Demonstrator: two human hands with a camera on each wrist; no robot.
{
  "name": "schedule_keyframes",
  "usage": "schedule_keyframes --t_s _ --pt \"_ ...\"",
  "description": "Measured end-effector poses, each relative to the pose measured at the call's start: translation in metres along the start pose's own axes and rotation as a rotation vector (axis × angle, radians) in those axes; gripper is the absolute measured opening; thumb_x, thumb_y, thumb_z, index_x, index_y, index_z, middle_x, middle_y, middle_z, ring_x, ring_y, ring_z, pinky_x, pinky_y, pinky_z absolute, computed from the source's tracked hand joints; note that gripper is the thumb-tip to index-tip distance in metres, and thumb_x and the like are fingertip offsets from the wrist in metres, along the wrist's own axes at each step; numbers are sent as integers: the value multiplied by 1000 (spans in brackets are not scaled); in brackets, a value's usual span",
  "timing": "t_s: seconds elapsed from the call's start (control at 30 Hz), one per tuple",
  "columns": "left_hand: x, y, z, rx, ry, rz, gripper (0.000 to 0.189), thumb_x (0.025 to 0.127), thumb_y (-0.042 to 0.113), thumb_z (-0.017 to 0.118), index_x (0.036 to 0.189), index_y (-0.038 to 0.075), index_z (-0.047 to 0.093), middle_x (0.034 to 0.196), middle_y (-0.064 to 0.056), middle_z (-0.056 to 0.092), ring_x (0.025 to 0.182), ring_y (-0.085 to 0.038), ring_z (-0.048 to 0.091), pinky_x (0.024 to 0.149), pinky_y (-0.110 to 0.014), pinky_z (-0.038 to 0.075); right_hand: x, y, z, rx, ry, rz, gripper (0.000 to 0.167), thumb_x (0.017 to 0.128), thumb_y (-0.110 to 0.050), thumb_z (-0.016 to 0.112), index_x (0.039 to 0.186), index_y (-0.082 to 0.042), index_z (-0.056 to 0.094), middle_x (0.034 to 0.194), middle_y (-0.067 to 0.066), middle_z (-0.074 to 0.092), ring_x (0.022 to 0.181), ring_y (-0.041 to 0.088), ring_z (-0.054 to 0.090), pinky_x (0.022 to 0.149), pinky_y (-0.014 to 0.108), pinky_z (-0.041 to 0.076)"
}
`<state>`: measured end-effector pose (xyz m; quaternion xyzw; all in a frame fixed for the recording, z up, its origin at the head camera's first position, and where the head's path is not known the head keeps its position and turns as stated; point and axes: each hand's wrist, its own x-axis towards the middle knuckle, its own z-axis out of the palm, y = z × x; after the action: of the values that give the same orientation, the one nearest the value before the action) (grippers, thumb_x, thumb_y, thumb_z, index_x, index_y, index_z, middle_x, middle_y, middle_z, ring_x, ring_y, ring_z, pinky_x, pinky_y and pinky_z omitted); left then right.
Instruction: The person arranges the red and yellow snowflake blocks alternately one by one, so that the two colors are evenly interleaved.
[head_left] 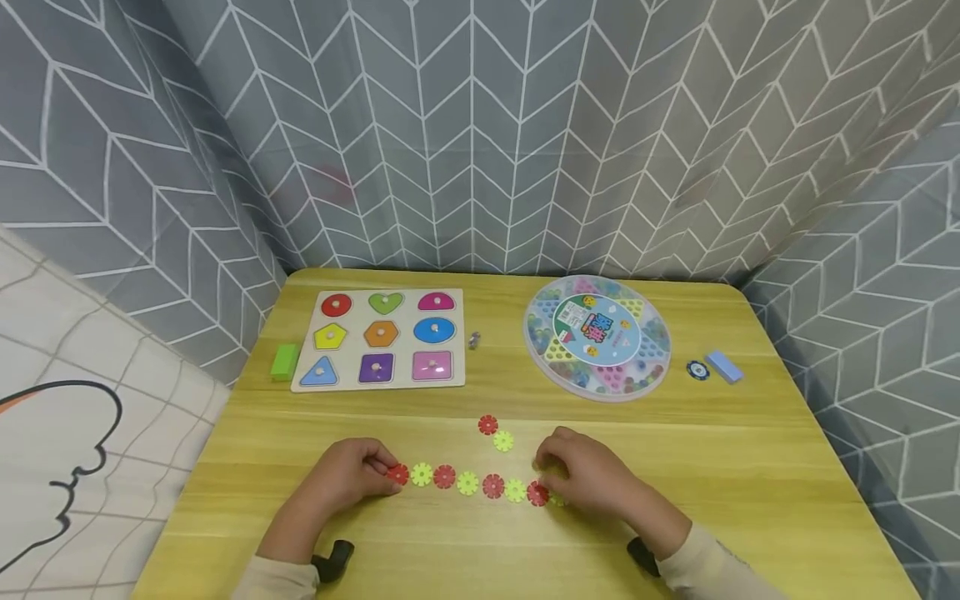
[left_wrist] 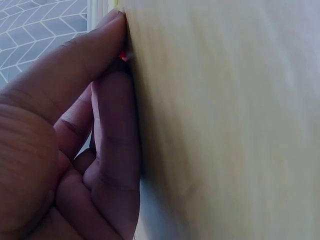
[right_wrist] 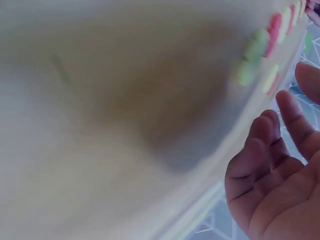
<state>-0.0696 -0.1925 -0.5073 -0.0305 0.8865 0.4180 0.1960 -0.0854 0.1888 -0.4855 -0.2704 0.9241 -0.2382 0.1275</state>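
A row of red and yellow-green snowflake discs lies across the table, the colours alternating. At the row's left end my left hand pinches a red snowflake disc between thumb and fingers; only a sliver of red shows in the left wrist view. My right hand is over the right end, partly covering a yellow-green disc beside a red disc. In the right wrist view its thumb and fingers are apart with nothing between them. Above the row lie another red disc and a yellow-green disc, edges meeting.
Behind are a shape puzzle board and a round game box. A green block lies left of the board; a small shiny object lies right. A poker chip and blue block are farther right. Patterned curtains surround the table.
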Motion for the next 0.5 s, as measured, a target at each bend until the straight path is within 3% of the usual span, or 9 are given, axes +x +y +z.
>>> schedule_keyframes --t_s 0.27,0.5 --pt "1 -2 -4 -7 5 -18 28 72 17 96 90 14 75 83 0 65 75 -18 59 70 -33 51 73 -13 -13 78 -16 81 22 96 -22 75 110 -5 72 92 -2 63 85 15 59 81 38 52" --pt "-1 -2 -1 -33 -13 0 27 74 15 95 91 13 75 83 -1 65 74 -18 60 67 -33 53 111 -22 3 -72 -44 90 29 88 -30 84 102 -7 72 90 0 60 81 18 57 80 37 52"
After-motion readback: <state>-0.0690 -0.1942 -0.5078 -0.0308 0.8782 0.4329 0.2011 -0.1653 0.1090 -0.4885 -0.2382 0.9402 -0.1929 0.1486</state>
